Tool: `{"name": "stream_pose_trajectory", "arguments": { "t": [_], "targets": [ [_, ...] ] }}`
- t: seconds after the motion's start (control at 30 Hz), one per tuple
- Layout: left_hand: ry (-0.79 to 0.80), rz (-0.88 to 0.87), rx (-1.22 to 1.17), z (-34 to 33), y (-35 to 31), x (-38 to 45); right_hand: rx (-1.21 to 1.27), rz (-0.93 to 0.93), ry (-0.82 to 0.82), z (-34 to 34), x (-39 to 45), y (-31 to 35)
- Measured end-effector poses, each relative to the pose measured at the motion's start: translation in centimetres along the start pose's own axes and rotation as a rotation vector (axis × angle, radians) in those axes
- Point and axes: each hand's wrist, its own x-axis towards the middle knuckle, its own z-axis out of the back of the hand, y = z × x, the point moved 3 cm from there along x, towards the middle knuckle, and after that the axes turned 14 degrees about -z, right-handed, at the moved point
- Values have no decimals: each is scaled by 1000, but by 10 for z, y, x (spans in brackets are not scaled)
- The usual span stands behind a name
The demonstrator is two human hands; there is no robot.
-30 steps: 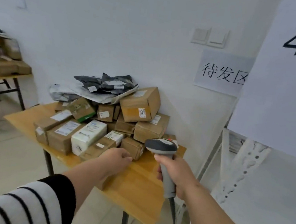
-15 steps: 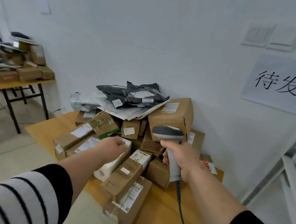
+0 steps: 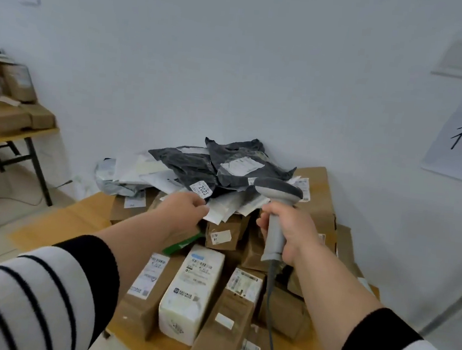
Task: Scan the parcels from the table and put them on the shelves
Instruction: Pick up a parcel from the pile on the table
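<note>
Both arms extended: left grip [image 3: 185, 208] pinches white mailer [image 3: 222, 213], right grip [image 3: 289, 231] clasps scanner [image 3: 277, 207].

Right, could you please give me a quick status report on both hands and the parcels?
Left hand pinching a white mailer at the edge of the pile. Right hand gripping the scanner, aimed over the pile. Dark poly bags overlap the mailer.

Both forearms reach forward, bare from the pushed-up striped sleeves. The left hand [image 3: 185, 210] is stretched out ahead, knuckles up, its fingers curled at the tips and pinching something pale at their ends. The right hand [image 3: 289, 231], just beside it and slightly nearer, is wrapped in a fist round an upright grey handle, thumb toward the left.
</note>
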Motion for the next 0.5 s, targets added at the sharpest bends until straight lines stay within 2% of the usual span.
{"name": "stream_pose_trajectory", "arguments": {
  "t": [0.13, 0.3, 0.5],
  "targets": [
    [-24, -10, -28, 12, 12, 34, 94, -31, 13, -21, 41, 20],
    [-139, -24, -77, 22, 24, 74, -11, -107, -2, -48, 80, 38],
    [-204, -53, -95, 30, 36, 108, 30, -193, 5, -71, 110, 43]
  ]
}}
